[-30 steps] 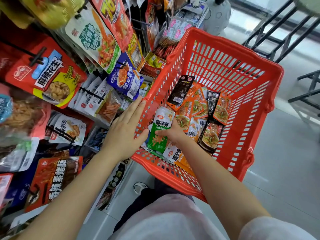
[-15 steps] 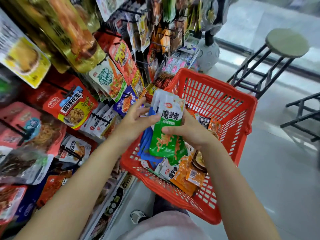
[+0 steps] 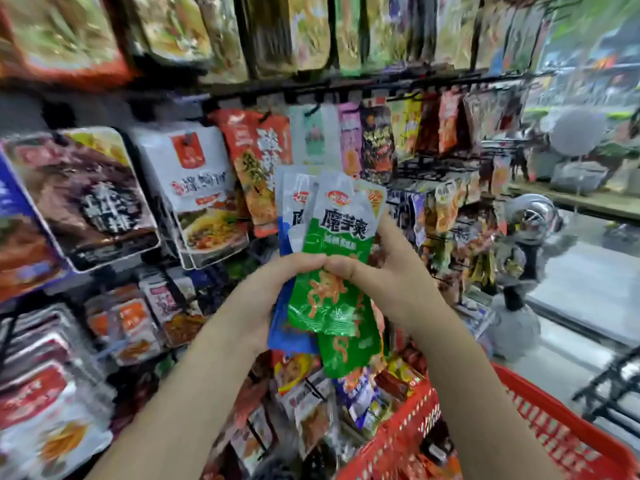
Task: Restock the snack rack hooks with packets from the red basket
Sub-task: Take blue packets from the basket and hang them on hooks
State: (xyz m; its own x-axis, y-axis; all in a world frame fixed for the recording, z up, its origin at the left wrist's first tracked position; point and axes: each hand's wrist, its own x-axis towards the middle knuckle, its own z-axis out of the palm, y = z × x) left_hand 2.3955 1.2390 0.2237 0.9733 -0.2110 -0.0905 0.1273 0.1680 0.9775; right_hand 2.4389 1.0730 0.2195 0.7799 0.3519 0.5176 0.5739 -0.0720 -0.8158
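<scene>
Snack rack, hung with blurred packets, is filling the frame from 9 to 1 o'clock. Red basket is sitting at 5 o'clock. Left hand and right hand, fingers curled, are jointly gripping a fanned bundle of green and blue-and-white packets at centre, before the rack.

I have two hands up, my left hand and my right hand, and between them a small fan of packets: two green packets, one behind and below the other, one blue packet, and an orange corner of at least one more behind. One red basket sits below. The hanging packets on the rack are too many and too blurred to count.
</scene>
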